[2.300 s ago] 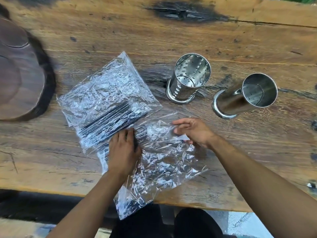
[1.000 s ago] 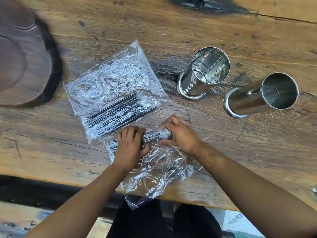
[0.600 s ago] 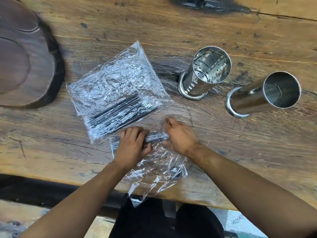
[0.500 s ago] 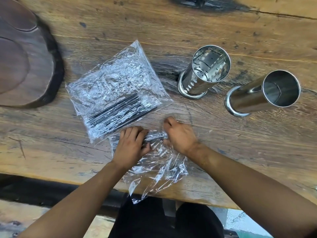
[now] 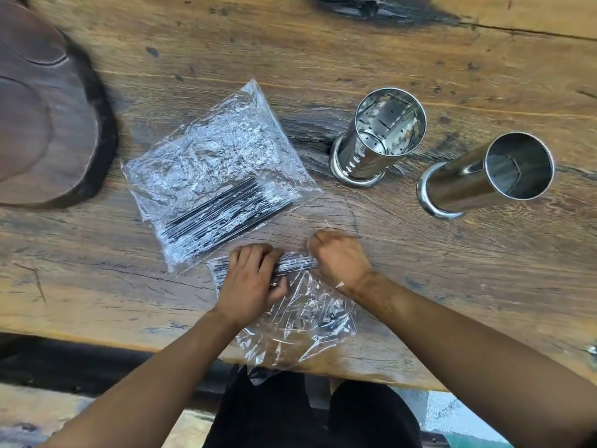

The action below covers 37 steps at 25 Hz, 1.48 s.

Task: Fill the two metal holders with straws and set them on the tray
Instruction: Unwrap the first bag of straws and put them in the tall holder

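Two clear plastic bags of black straws lie on the wooden table. The far bag lies flat with its straws showing. My left hand clamps the bundle of straws through the near bag. My right hand grips that bag's end next to the bundle. A perforated metal holder and a plain metal holder stand empty at the right. The dark wooden tray lies at the far left.
The table's front edge runs just below my wrists, and the near bag hangs slightly over it. A dark burn mark sits at the top. Bare wood lies between the holders and my right hand.
Both hands came together on the near bag. The left hand closed over the straw bundle, the right moved in to the bag's end, and the loose plastic bunched up toward me.
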{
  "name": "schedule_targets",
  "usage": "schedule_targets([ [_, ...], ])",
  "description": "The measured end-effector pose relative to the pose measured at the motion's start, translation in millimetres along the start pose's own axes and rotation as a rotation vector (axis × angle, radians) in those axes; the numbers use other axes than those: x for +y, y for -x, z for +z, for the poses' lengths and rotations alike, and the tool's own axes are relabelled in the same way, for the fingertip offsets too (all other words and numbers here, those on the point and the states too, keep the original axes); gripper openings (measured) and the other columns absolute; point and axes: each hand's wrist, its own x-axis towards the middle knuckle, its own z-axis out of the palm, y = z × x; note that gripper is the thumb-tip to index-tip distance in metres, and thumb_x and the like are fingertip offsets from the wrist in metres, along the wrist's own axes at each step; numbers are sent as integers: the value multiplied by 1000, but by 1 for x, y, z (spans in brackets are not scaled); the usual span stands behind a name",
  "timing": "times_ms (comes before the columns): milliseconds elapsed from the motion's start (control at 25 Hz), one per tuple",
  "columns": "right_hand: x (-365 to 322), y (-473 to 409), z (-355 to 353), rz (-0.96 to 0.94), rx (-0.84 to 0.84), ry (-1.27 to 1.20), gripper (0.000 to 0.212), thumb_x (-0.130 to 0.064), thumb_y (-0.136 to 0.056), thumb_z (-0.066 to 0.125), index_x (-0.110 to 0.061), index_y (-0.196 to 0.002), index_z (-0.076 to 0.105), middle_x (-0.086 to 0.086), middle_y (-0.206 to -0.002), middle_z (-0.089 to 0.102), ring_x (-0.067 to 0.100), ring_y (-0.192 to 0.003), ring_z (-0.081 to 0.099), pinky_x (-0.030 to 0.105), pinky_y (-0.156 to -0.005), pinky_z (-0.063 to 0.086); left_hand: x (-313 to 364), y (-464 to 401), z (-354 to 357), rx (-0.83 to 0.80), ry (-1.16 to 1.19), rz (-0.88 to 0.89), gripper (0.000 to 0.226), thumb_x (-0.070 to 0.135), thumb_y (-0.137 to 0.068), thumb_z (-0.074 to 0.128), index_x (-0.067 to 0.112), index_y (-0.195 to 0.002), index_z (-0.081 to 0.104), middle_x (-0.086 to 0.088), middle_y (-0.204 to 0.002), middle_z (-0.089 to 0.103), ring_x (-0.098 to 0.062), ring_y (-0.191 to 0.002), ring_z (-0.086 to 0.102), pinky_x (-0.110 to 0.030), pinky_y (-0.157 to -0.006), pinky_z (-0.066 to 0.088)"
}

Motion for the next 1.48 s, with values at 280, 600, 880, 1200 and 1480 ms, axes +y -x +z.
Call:
schedule_targets([
  [280, 2, 17, -3, 14, 68, -72, 52, -14, -85, 78, -5, -133, 62, 12, -123, 67, 30, -103, 69, 39, -91, 59, 0, -1, 1, -19, -10, -13, 51, 44, -89, 58, 9, -127, 60, -12, -116, 57, -31, -107, 52, -47, -98, 39],
  [600, -3, -3, -11, -7, -12, 44, 25, -11, -93, 64, -8, -118, 63, 2, -90, 58, 19, -74, 61, 30, -72, 58, 1, -3, -2, -28, -26, -31, 49, 43, -89, 57, 10, -123, 60, -12, -113, 58, -30, -106, 52, -47, -97, 39],
  [880, 14, -5, -2, -128, -25, 119, 35, -37, -96, 62, -10, -117, 62, 4, -99, 65, 16, -92, 65, 24, -78, 54, 2, -5, -5, -69, -32, -14, 51, 47, -87, 56, 13, -125, 58, -9, -114, 57, -29, -105, 52, -45, -93, 40],
  [1200, 19, -5, -6, 29, -63, -207, 36, -16, -93, 70, -11, -128, 64, 6, -135, 56, 17, -103, 65, 22, -88, 51, 9, -11, -6, -146, -125, -68, 62, 48, -91, 45, 6, -136, 48, -18, -123, 53, -36, -112, 53, -49, -98, 38],
  [1480, 12, 16, 3, 218, 102, -386, 45, -21, -79, 84, -21, -120, 67, -3, -121, 65, 12, -98, 65, 27, -97, 54, 28, -14, -6, -320, -168, -102, 79, 52, -97, 32, 2, -157, 18, -29, -161, 23, -43, -152, 17, -62, -121, 16],
])
